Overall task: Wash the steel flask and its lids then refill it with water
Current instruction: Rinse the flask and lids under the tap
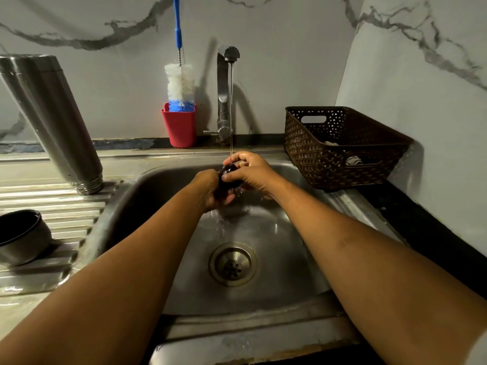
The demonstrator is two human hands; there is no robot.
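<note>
I held the dark inner lid (pixel 228 177) under the tap (pixel 228 75) stream, above the sink (pixel 263 233). My left hand (pixel 210 191) cupped it from below and my right hand (pixel 250 169) gripped its top. The steel flask (pixel 50 119) stood mouth-down on the ribbed table (pixel 66 206), draining, I judged, with the cup lid (pixel 21 235) nearby.

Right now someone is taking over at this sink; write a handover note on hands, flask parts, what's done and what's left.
Hands: left hand and right hand both grip the dark inner lid under the running tap, over the sink.
The steel flask stands mouth down on the drainboard; cup lid sits nearer you, apart.
Done: flask seemingly washed, draining.
Remaining: finish rinsing lid, refill, close.
</note>
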